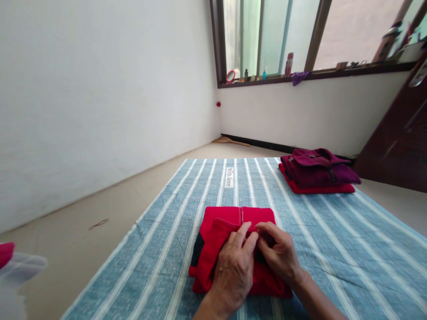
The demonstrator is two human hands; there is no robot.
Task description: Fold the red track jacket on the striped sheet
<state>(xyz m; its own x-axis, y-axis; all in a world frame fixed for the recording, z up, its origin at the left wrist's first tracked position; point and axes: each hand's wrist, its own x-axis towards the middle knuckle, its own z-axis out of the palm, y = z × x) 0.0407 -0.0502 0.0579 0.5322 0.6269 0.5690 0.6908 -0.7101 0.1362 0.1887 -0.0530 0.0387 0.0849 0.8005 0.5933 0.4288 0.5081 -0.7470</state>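
Note:
A folded red garment [213, 240] with a zip line and a dark patch at its left side lies on the blue-and-white striped cloth [167, 249]. On top of it rests my left hand [235, 262], its fingers bent and pressed on the red fabric near the zip. Just to the right, my right hand [280, 251] pinches the fabric at the garment's collar area, the fingertips of both hands nearly touching. What lies beneath the fingers is partly hidden.
Folded purple clothing [313, 171] sits on a red piece [336, 189] at the far right of the striped cloth. A white wall stands left, a window sill [273, 80] with small items behind, and a dark door [396, 133] at right.

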